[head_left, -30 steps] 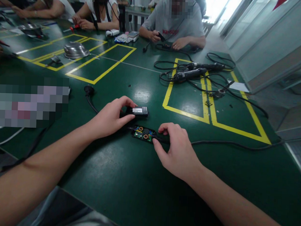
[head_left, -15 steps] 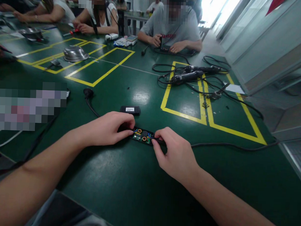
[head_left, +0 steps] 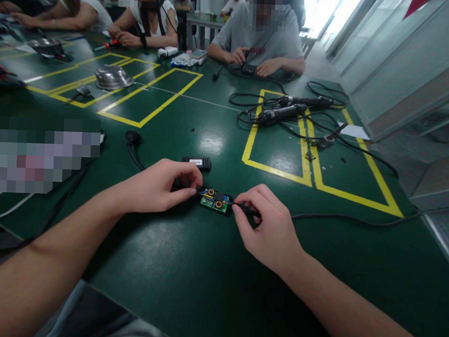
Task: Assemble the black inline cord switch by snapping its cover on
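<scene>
**A:** ok so how far along is this? Closest in, the left hand (head_left: 155,188) is pinching the left end of the open adapter (head_left: 215,199) between thumb and forefinger. The right hand (head_left: 270,229) is nipping the cord (head_left: 318,216) right where it's entering the other end. The adapter's lying flat on the green table (head_left: 191,270), between the two hands.

**B:** I'd say it's sitting at the opened-up stage. The black cover (head_left: 196,162) is lying off by itself just behind the left hand, label up, and the board with its copper coils is showing bare. So the opening looks done to me. The board is sitting in its lower shell with the cord attached, so nothing's looking pulled out yet.

**A:** and further back?

**B:** The glossy top is carrying yellow tape boxes (head_left: 276,170), a loose plug (head_left: 132,136) off left, two power drivers (head_left: 281,112) tangled in cables, and a metal lid (head_left: 113,77). Other people (head_left: 266,39) are sitting along the far edge, busy with their own bits, and bright windows (head_left: 326,10) are glaring behind them.
</scene>
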`<state>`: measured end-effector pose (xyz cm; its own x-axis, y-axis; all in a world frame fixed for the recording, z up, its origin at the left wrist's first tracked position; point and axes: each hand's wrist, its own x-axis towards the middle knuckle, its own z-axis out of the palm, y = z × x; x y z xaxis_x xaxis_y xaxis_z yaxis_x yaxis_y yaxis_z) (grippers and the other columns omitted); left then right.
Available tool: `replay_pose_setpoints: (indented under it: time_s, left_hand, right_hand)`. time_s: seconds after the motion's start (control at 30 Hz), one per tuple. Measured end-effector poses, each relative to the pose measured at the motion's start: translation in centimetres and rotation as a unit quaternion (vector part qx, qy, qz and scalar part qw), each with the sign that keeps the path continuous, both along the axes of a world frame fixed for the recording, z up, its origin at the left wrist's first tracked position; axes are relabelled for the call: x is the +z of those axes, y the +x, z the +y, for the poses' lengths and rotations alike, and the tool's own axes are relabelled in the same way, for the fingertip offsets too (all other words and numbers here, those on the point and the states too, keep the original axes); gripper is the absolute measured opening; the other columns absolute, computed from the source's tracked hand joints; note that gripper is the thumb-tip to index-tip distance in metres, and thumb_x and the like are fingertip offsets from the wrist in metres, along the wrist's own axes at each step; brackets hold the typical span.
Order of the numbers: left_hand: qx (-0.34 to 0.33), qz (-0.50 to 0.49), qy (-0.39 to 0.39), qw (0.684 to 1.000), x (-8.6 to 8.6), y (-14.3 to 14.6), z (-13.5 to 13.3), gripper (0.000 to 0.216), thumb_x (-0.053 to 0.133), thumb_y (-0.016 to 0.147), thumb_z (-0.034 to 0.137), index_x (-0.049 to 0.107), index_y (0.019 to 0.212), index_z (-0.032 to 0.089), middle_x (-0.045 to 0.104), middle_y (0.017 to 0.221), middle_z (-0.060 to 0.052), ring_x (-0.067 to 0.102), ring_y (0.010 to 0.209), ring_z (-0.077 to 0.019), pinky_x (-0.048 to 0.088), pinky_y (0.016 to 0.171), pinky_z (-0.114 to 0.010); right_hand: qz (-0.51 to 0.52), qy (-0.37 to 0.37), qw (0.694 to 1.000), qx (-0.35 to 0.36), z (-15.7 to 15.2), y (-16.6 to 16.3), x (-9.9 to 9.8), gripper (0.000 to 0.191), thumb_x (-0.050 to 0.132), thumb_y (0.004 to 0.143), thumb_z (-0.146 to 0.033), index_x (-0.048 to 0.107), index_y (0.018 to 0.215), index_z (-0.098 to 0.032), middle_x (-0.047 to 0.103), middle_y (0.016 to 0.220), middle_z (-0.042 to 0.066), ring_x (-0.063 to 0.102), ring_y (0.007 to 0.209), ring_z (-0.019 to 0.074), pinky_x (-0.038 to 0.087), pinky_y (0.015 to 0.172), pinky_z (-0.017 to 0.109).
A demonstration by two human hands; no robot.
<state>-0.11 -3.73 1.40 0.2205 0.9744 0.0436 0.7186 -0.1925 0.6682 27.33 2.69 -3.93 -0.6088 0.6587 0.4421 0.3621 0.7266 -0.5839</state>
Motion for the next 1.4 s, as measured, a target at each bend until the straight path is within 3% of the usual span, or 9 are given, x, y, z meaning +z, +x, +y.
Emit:
replay_pose_setpoints:
  time_s: [0.13, 0.8, 1.1, 1.4]
  left_hand:
    - [-0.004, 0.006, -0.012, 1.0, 0.0, -0.2, 0.1, 0.018, 0.066, 0.096, 0.036, 0.075, 0.093, 0.02, 0.076, 0.083, -0.001, 0.066, 0.072, -0.0154, 0.05, 0.069, -0.027]
    - [-0.001, 0.011, -0.021, 1.0, -0.2, -0.2, 0.2, 0.017, 0.067, 0.095, 0.035, 0.077, 0.092, 0.021, 0.077, 0.082, 0.0, 0.067, 0.07, -0.0151, 0.051, 0.07, -0.026]
    - [-0.023, -0.017, -0.022, 0.999, -1.3, -1.1, 0.6, 0.019, 0.07, 0.1, 0.038, 0.079, 0.093, 0.022, 0.083, 0.097, -0.003, 0.076, 0.088, -0.0194, 0.057, 0.084, -0.029]
    - [-0.032, 0.042, 0.036, 0.998, -1.2, -0.8, 0.5, 0.019, 0.068, 0.103, 0.035, 0.081, 0.093, 0.024, 0.08, 0.101, -0.004, 0.072, 0.099, -0.0222, 0.055, 0.096, -0.036]
  right_hand:
    - [-0.004, -0.001, 1.0, 0.002, 0.1, 0.0, 0.2, 0.013, 0.059, 0.103, -0.022, 0.068, 0.094, -0.024, 0.069, 0.095, 0.007, 0.065, 0.076, 0.0192, 0.055, 0.064, 0.035]
    - [-0.008, -0.002, 1.0, 0.008, 0.2, 0.0, 0.0, 0.013, 0.059, 0.102, -0.02, 0.067, 0.093, -0.023, 0.07, 0.094, 0.006, 0.066, 0.077, 0.0197, 0.053, 0.068, 0.036]
    - [-0.063, 0.042, 0.997, 0.012, 0.6, 0.1, -0.1, 0.016, 0.059, 0.101, -0.019, 0.064, 0.087, -0.025, 0.077, 0.09, 0.008, 0.07, 0.087, 0.0268, 0.05, 0.076, 0.043]
    - [-0.068, 0.036, 0.997, 0.006, 0.2, 0.0, 0.0, 0.016, 0.058, 0.101, -0.016, 0.063, 0.088, -0.025, 0.081, 0.097, 0.007, 0.072, 0.097, 0.0279, 0.047, 0.085, 0.045]
